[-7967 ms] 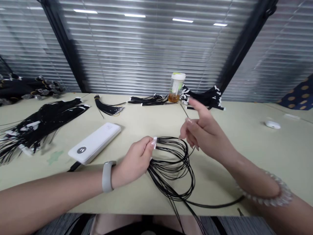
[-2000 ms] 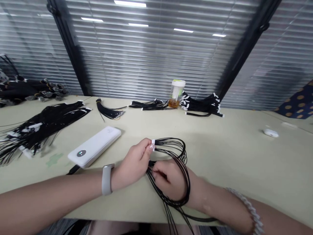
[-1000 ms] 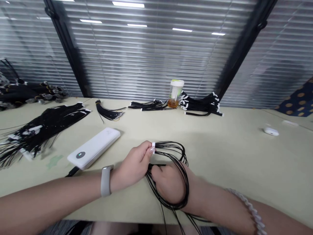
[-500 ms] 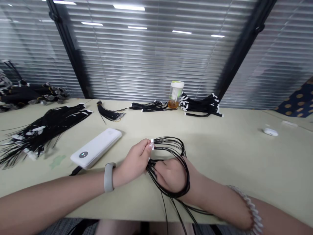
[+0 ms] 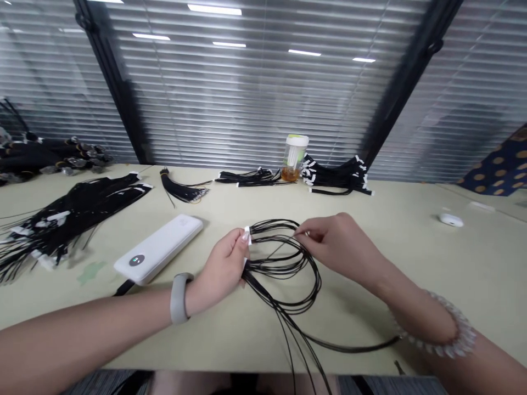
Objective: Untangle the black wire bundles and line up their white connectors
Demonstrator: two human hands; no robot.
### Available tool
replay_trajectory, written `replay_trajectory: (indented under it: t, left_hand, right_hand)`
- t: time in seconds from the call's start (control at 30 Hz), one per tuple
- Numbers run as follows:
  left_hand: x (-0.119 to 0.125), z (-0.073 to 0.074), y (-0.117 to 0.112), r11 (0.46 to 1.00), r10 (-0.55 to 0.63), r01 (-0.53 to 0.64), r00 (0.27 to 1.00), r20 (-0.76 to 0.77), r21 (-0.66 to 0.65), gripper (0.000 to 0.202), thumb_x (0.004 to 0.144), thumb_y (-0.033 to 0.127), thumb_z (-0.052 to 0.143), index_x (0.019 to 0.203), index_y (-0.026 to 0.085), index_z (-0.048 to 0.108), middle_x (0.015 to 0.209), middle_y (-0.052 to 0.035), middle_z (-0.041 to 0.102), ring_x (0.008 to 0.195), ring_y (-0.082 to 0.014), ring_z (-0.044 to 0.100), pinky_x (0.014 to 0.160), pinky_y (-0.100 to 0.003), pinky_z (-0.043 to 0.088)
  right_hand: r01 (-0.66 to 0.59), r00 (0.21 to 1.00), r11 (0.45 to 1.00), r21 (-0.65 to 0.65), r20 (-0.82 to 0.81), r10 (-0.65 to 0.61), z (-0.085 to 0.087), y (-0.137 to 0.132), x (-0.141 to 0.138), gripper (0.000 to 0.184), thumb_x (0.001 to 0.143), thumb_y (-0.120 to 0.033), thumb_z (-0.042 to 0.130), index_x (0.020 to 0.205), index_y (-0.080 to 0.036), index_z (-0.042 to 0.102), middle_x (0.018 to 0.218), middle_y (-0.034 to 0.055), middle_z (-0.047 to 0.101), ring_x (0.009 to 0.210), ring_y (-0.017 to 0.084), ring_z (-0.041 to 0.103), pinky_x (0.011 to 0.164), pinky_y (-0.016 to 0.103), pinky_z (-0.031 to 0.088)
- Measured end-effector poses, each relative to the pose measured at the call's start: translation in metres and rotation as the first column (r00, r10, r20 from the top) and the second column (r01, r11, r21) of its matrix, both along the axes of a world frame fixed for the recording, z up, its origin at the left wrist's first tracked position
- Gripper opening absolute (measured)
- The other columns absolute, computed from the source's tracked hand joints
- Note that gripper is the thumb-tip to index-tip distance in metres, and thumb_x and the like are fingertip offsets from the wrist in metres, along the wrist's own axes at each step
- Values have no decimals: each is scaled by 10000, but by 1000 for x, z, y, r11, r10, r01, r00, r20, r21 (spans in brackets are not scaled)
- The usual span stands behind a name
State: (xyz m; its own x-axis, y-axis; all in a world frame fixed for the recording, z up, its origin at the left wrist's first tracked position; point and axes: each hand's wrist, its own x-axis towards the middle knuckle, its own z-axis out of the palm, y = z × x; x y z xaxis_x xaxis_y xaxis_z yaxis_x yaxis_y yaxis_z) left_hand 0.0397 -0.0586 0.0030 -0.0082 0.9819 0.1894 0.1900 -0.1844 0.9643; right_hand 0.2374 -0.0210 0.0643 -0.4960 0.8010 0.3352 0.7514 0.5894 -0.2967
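My left hand (image 5: 228, 255) is closed on the white-tagged end of a looped bundle of thin black cables (image 5: 317, 282). White connectors (image 5: 247, 235) stick out between its thumb and fingers. From that grip the cables curve out to the right in several loops, and loose ends trail down past the table's front edge. At the upper right of the loops, my right hand (image 5: 333, 244) pinches a thin strand with thumb and forefinger. Its other fingers are curled. One longer cable runs right, under the right wrist.
Left of my hands lies a white power bank (image 5: 158, 249). Beyond it are a pile of black cables (image 5: 90, 206) and a smaller cable bundle (image 5: 181, 186). Along the back stand a lidded jar (image 5: 293, 158) and stacked cables (image 5: 337, 175). A white earbud case (image 5: 450, 220) sits right.
My right hand has come out of the cable loops and moved up and right, now pinching at their upper edge. The left hand keeps its hold, and the loops lie more open.
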Motion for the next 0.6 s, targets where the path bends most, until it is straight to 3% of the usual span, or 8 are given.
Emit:
replay_trajectory:
  t: [0.07,0.17,0.3,0.43,0.6]
  left_hand:
    - [0,3,-1,999,34,-34,999,4,33,344,869,466,351,662,194,388,503,63,373,358,-74,384,342,-202,320]
    - [0,2,2,996,87,-84,992,90,-35,354,870,463,359,649,188,393,485,65,360,351,-69,360,341,-203,308]
    - [1,-4,11,977,141,-76,931,336,-199,322,844,451,436,678,176,419,516,64,347,372,-59,310,317,-191,246]
    - [-1,-7,16,972,123,-8,871,476,-236,270,812,418,511,729,169,447,538,66,348,382,-48,282,305,-166,220]
    - [-3,3,9,983,109,-24,870,480,-181,286,789,435,538,708,175,450,510,70,367,347,-47,296,293,-162,253]
  right_hand:
    - [7,991,991,135,-134,11,1,-2,1,182,739,-177,483,703,-194,660,457,-28,516,420,81,420,463,222,327]
    - [-104,975,936,337,-152,163,-2,-9,1,170,733,-154,477,675,-190,633,456,-20,525,421,85,441,463,230,343]
    - [-240,958,765,598,16,288,-9,-17,6,153,732,-140,497,643,-205,602,482,9,551,444,114,461,463,272,333]
    - [-350,933,673,652,176,314,-9,-24,8,248,758,-160,497,522,-221,538,475,18,537,439,117,452,475,300,334]
    - [-383,906,551,742,185,381,0,-26,7,226,716,-132,538,517,-217,471,408,-22,446,384,103,389,428,291,299]
